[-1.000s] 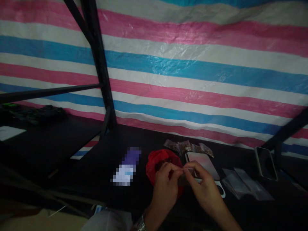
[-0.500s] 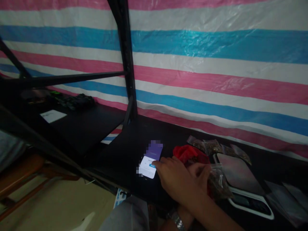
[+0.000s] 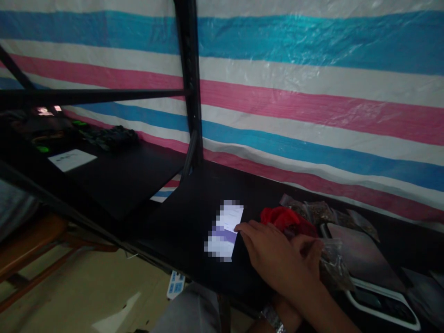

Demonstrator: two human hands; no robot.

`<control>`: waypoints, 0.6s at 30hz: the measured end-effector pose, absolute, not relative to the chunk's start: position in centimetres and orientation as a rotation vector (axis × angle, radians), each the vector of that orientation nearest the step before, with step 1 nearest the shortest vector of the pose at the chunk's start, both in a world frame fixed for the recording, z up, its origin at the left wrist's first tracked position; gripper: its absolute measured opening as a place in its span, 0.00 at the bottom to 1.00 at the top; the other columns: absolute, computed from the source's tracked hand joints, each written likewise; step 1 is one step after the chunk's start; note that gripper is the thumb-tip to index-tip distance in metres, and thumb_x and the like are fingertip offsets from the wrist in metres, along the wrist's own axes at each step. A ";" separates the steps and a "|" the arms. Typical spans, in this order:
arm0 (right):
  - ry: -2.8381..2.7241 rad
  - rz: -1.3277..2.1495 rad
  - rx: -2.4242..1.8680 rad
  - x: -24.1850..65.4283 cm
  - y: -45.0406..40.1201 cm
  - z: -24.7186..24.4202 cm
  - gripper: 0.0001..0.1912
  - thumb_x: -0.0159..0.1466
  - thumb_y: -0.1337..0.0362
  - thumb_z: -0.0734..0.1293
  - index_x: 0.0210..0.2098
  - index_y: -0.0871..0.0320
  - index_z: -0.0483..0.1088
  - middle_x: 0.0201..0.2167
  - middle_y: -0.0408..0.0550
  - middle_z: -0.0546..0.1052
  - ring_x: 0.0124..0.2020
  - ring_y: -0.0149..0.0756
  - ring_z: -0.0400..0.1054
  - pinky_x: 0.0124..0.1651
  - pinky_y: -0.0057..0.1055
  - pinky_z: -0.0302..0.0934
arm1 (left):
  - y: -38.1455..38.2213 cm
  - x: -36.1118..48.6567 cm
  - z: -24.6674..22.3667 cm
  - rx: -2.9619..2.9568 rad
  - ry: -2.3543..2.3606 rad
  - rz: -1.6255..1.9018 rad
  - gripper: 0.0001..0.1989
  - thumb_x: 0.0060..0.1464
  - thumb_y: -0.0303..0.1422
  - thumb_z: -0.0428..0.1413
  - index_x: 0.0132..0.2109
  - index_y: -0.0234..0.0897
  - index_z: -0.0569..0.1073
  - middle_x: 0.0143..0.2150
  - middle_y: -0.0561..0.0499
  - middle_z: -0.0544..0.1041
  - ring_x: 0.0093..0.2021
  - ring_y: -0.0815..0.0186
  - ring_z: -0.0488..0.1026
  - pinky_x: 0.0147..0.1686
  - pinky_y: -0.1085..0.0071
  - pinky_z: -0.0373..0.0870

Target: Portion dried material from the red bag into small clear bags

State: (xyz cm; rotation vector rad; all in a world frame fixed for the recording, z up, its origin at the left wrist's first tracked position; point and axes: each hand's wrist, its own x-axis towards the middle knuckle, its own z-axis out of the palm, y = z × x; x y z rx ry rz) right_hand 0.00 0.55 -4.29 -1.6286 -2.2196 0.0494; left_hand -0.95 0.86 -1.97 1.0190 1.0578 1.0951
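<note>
A phone [image 3: 227, 236] with a lit screen lies on the black shelf; part of it is blurred out. My right hand [image 3: 265, 245] reaches across from the lower right, its fingertips at the phone's right edge. Its fingers are stretched out and hold nothing. Beneath that forearm crosses my left arm, with a metal watch [image 3: 273, 319] on the wrist. My left hand [image 3: 307, 245], partly hidden, is closed at a small clear zip bag [image 3: 335, 268] of dried brown bits. Behind both hands sits a red plastic bag [image 3: 287, 219], opened, with dark contents.
A digital kitchen scale [image 3: 367, 256] stands to the right. Several filled zip bags [image 3: 319, 212] lie behind it, and clear bags [image 3: 425, 293] at the far right. A black post [image 3: 190, 69] rises at the back. White paper [image 3: 72, 159] rests on the neighbouring shelf. Striped sheeting hangs behind.
The phone screen has changed from purple with a white pop-up to mostly white with a purple band. My right fingertip has drawn back from the screen to its edge. The view has shifted slightly.
</note>
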 end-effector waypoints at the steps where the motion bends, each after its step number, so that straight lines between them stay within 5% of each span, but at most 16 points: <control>1: -2.258 0.056 -1.581 0.2 0.7 -4.1 0.18 0.75 0.56 0.61 0.62 0.39 0.71 0.53 0.53 0.80 0.52 0.60 0.73 0.48 0.53 0.67 | 1.0 -0.7 -2.1 1.011 1.068 1.090 0.04 0.58 0.30 0.63 0.37 0.42 0.83 0.40 0.46 0.85 0.44 0.54 0.82 0.52 0.57 0.77; 10: -2.392 0.248 -1.521 -0.9 4.6 0.3 0.21 0.74 0.67 0.57 0.58 0.50 0.75 0.50 0.51 0.83 0.46 0.47 0.79 0.51 0.43 0.68 | 3.1 1.2 -3.8 0.909 1.019 1.209 0.03 0.58 0.32 0.62 0.36 0.40 0.80 0.38 0.46 0.83 0.43 0.55 0.81 0.50 0.58 0.77; 18: -2.509 0.308 -1.504 -1.1 7.7 1.8 0.20 0.73 0.71 0.57 0.58 0.56 0.74 0.51 0.55 0.82 0.50 0.46 0.79 0.49 0.39 0.67 | 5.6 1.8 -4.4 0.865 0.951 1.282 0.07 0.58 0.38 0.63 0.37 0.40 0.79 0.38 0.46 0.83 0.42 0.57 0.80 0.48 0.60 0.79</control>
